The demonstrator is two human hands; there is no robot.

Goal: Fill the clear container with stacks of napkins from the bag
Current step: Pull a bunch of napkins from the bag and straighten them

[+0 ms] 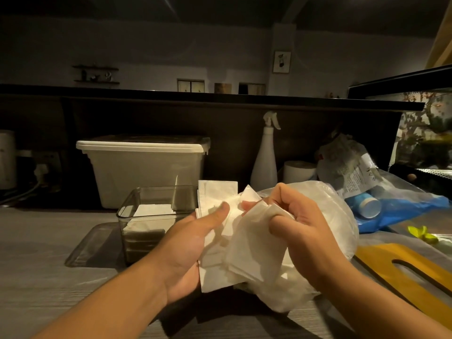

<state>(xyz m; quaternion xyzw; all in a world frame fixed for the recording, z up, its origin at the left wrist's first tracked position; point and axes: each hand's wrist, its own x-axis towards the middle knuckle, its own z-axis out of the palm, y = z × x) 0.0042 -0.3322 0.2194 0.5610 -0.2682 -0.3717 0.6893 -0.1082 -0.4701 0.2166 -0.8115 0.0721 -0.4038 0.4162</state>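
Observation:
A loose stack of white napkins [234, 243] is held between both hands above the counter. My left hand [188, 250] holds the stack from the left, thumb on top. My right hand [300, 223] pinches the upper napkins with curled fingers. Behind and under my right hand lies the translucent plastic bag [335, 211], with more white napkins showing at its lower end. The clear container [156, 216] stands to the left, just beyond my left hand, with a stack of napkins inside it filling part of its depth.
A lidded white tub [144, 167] stands behind the container. A white spray bottle [265, 155] and a paper roll [298, 171] are at the back. Blue packaging [403, 209], a crinkled packet and a yellow board [411, 267] lie right. A clear lid [93, 243] lies left of the container.

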